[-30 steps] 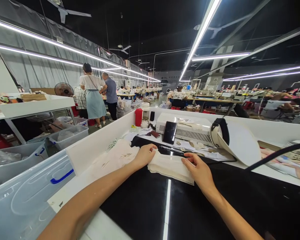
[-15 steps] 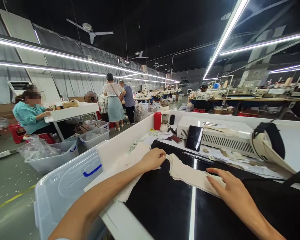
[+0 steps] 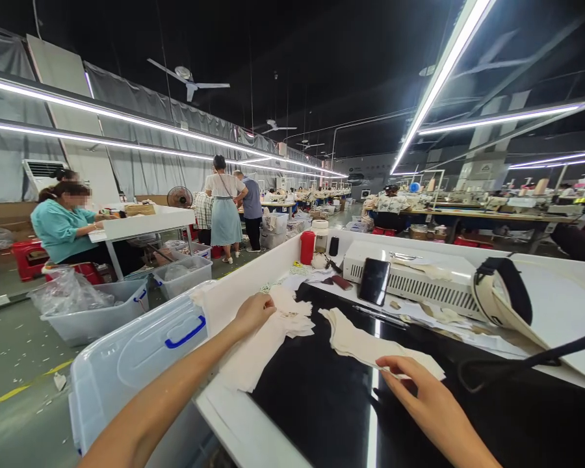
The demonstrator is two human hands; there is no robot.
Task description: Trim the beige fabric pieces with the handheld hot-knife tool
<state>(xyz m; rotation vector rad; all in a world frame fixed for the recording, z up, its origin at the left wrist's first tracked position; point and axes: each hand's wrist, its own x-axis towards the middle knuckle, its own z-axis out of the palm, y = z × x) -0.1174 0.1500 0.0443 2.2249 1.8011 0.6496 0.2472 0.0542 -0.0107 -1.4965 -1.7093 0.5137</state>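
Cream cut fabric pieces (image 3: 355,338) lie as a small stack on a glossy black panel (image 3: 316,396). My right hand (image 3: 419,390) pinches the near edge of that stack between thumb and forefinger. To the left, a looser pile of cream fabric pieces (image 3: 263,351) with ragged ends overlaps the panel's edge. Over the far side of this pile is my left hand (image 3: 253,313), its fingers curled and pressed together. Whatever is between those fingertips is hidden from view.
Behind the panel are a white vented box (image 3: 419,286), a phone (image 3: 374,281), a red thread cone (image 3: 307,247) and a cream-and-black visor (image 3: 504,292). A lidded plastic bin (image 3: 141,351) stands left. Farther off, a person (image 3: 63,218) in teal sits at a table.
My left hand has left the small stack's end and moved left to the loose pile. My right hand has shifted left and closed on the stack's near edge.
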